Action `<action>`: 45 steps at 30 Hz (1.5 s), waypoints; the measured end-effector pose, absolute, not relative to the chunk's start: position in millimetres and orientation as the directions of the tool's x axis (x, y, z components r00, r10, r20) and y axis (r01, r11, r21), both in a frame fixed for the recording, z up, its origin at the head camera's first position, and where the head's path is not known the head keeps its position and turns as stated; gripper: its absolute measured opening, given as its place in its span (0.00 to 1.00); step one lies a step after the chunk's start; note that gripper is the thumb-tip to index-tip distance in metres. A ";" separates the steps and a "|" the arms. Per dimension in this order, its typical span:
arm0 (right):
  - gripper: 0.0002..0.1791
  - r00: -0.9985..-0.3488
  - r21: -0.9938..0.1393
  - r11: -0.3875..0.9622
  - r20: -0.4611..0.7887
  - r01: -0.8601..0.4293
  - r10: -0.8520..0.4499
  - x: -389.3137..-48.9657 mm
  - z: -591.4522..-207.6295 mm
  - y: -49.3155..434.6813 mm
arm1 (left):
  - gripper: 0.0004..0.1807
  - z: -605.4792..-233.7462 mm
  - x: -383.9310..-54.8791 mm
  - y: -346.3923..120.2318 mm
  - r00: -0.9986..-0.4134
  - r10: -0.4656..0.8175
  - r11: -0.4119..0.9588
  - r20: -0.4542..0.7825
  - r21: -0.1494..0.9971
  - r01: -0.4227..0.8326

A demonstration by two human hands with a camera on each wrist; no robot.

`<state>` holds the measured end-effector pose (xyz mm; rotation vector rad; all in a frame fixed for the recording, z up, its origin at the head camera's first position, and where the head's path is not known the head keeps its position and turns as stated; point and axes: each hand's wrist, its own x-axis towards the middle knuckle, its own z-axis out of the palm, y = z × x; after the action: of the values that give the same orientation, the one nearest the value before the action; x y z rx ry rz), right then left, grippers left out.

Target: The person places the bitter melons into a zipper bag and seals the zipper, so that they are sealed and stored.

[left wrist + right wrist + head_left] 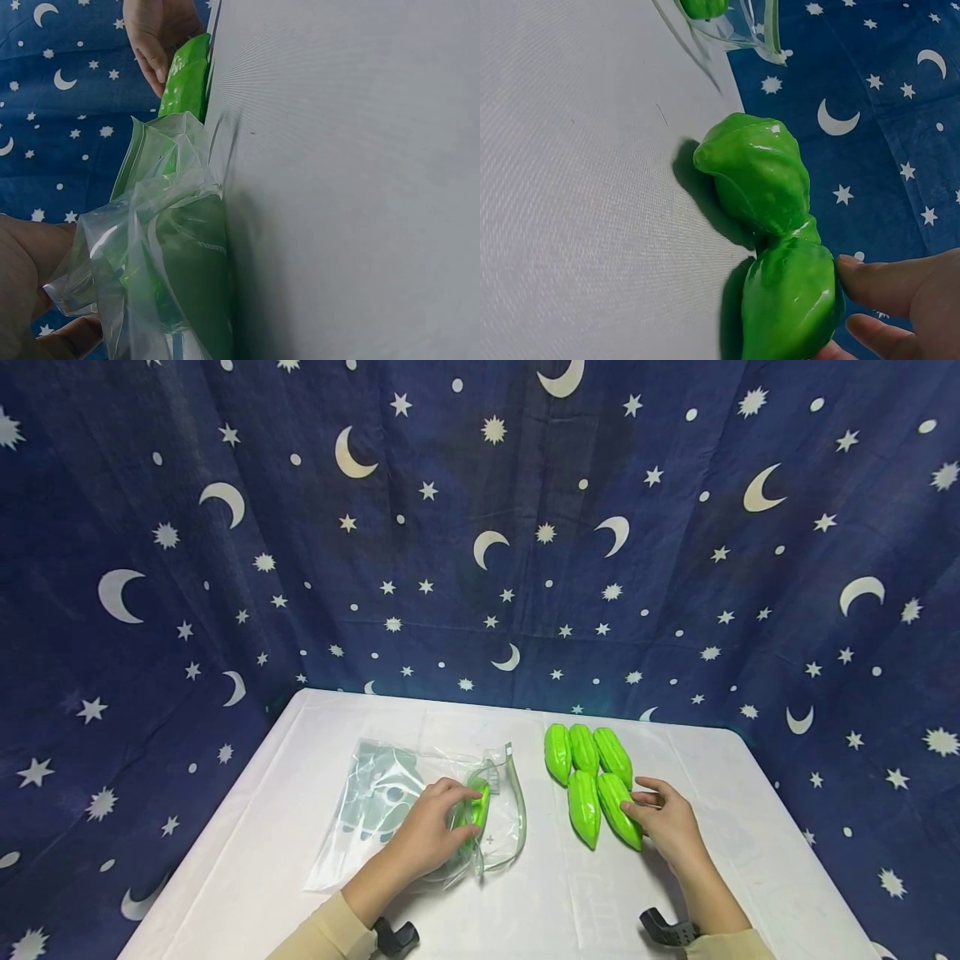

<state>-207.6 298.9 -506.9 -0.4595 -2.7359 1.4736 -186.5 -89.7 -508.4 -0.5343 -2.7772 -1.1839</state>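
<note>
Several glossy green toy fruits (584,808), ridged and pointed at one end, lie in two rows on the right half of the table; their kind is unclear. My right hand (667,818) touches the side of the front right fruit (619,814) with thumb and fingers. In the right wrist view this fruit (791,300) lies end to end with another (761,169). A clear plastic zip bag (506,843) lies left of centre. My left hand (431,827) holds the bag near its mouth, thumb and fingers about a green fruit (481,807) inside it.
The white table (547,918) carries the bag and the fruits. A blue curtain (450,527) with moons and stars stands behind it and at both sides. Pale green printing (382,785) shows on the flat part of the bag. Black straps (393,937) sit at both wrists.
</note>
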 end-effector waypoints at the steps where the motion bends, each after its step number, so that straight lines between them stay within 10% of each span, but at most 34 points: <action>1: 0.38 -0.957 -0.815 0.520 -0.139 0.256 0.254 -207.7 -506.8 298.8 | 0.26 -508.6 -186.5 -89.6 -0.936 0.287 0.639 0.205 0.687 0.346; 45: 0.33 -0.962 -0.811 0.530 -0.137 0.246 0.237 -187.0 -490.6 297.4 | 0.26 -510.7 -187.0 -89.9 -0.933 0.288 0.632 0.218 0.688 0.356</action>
<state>-187.0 297.4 -490.6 -0.4353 -2.7568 1.4644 -187.0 -89.9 -510.7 -0.5451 -2.7582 -1.1916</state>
